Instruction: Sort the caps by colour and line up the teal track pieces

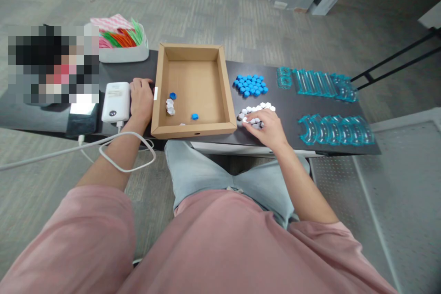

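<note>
My right hand (265,126) is over a cluster of small white faceted pieces (268,105), thumb and fingertips closed about one at the cluster's left side. The hand hides part of the cluster. Behind it lies a group of similar blue pieces (251,86). My left hand (141,98) rests on the table beside the left wall of an open cardboard box (193,132), its fingers laid forward and apparently empty. Inside the box are a few loose pieces: a blue piece (195,116) near the front, another blue one and some white pieces (170,107) at the left.
A white power bank (116,101) with a white cable (127,170) lies left of my left hand, near a phone (81,115). A basket (126,55) of colourful strips stands behind. Clear teal-edged plastic parts (336,129) line the table's right end.
</note>
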Available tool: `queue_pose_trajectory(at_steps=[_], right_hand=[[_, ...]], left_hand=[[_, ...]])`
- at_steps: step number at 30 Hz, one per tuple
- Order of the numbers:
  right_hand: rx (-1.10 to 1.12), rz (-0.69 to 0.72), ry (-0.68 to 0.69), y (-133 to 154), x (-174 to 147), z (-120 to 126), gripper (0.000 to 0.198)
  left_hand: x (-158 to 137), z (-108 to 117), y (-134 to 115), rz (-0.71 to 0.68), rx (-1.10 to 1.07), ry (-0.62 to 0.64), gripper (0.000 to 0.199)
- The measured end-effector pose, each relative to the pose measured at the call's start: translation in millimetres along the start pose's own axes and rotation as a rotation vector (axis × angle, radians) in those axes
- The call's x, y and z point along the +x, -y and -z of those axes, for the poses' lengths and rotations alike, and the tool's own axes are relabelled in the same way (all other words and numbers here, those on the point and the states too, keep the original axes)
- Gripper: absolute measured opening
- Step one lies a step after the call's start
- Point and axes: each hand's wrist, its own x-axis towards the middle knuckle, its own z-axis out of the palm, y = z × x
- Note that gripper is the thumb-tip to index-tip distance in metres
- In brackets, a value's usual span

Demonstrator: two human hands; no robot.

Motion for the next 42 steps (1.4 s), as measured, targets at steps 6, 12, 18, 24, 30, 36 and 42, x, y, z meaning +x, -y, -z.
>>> queue_pose_trajectory(at_steps=[6,12,18,24,30,36,42], right_hand=[[-0.168,0.050,0.085,-9.7,-3.5,-14.4,0.009],[-0.127,0.045,0.003,-2.9,-3.4,-3.1,0.013],[0.028,0.173,0.075,59.6,55.3,-4.1,0.017],[0.175,0.467,0.628,96.9,151.0,-60.1,0.023],[0.192,0.559,0.846,104.4,171.5,-106.9,0.039],[0.277,0.620,0.829,109.6,170.3,-116.5,0.013],[0.310,0.358,0.489,66.4,162.3,-39.7,0.027]], left_hand=[[-1.1,-1.4,1.9,-0.014,-0.002,-0.017,0.042],[1.9,-4.3,3.9,-0.002,-0.008,-0.023,0.044],[0.9,-3.0,1.8,-0.005,-0.022,-0.001,0.043],[-0.8,-5.5,0.6,0.003,-0.024,-0.032,0.040],[-2.3,-5.4,-1.9,0.013,-0.065,-0.026,0.038],[-0.2,-8.8,3.4,0.013,-0.048,-0.015,0.042],[0.7,-9.5,6.2,0.020,-0.050,-0.001,0.043]])
